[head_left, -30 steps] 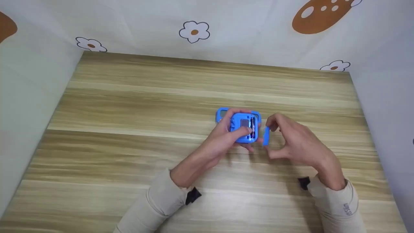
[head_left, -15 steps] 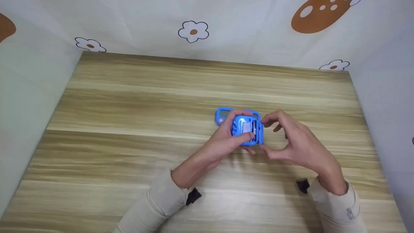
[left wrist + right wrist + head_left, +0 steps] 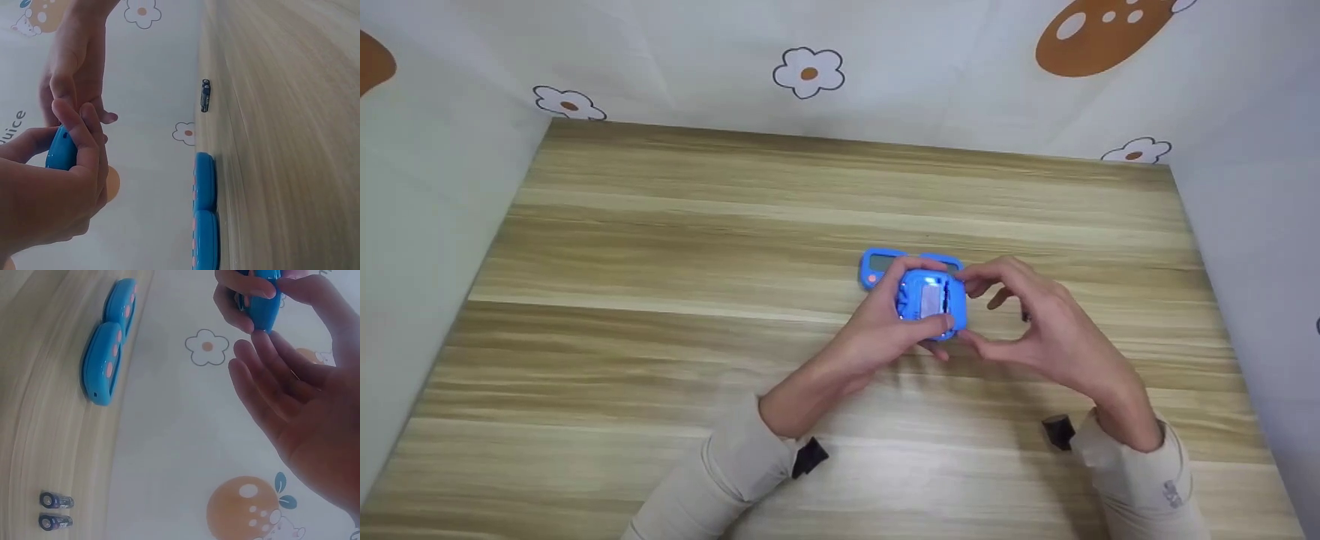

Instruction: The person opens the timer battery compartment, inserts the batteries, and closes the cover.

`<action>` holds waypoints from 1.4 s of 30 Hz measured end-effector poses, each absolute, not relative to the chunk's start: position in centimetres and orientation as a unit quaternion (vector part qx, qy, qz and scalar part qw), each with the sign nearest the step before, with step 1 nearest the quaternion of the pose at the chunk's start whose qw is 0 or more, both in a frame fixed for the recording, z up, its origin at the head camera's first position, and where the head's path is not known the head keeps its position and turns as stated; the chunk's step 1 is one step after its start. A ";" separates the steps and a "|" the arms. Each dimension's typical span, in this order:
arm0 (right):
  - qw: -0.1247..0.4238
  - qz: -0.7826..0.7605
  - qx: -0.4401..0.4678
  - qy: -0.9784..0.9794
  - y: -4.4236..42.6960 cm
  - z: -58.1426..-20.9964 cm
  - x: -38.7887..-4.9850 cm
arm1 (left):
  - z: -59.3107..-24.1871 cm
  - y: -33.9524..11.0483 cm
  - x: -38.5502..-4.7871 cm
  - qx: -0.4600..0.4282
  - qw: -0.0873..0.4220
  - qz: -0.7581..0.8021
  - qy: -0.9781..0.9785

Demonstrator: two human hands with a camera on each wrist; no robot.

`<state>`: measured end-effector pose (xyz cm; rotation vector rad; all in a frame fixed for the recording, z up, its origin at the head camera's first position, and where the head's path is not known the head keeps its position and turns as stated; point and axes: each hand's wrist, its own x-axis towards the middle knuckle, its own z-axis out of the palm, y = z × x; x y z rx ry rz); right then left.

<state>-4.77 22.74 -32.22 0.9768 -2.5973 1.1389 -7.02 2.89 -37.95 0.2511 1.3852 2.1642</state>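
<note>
My left hand (image 3: 870,330) holds a blue digital timer (image 3: 931,300) with its back facing up, the thumb lying across the battery side. A blue battery cover (image 3: 958,304) lies against the timer's right side, over most of the battery slot; a narrow dark gap shows along it. My right hand (image 3: 1057,330) pinches that cover at its top and bottom ends between fingers and thumb. In the right wrist view the thumb and fingertips touch the blue casing (image 3: 264,306). The timer's front is hidden.
Two more blue timers (image 3: 205,180) with pink buttons lie side by side on the wooden table (image 3: 697,225), just beyond the left hand. Two small batteries (image 3: 56,500) lie on the table, mostly hidden behind the right hand in the head view. A patterned curtain (image 3: 922,67) stands behind.
The right hand has moved left, bringing the cover from beside the timer onto its right side, over the battery. The left hand has barely shifted, its thumb slightly lower.
</note>
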 end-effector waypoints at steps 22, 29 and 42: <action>0.074 0.391 0.286 -0.872 23.9 -34.6 -5.5 | -37.9 3.0 -6.9 0.095 0.256 0.811 0.517; 0.069 0.401 0.281 -0.869 23.6 -34.9 -5.6 | -37.9 3.0 -6.9 0.095 0.255 0.808 0.523; 0.081 0.450 0.289 -0.841 22.6 -32.2 -4.9 | -37.4 2.9 -6.9 0.080 0.248 0.822 0.507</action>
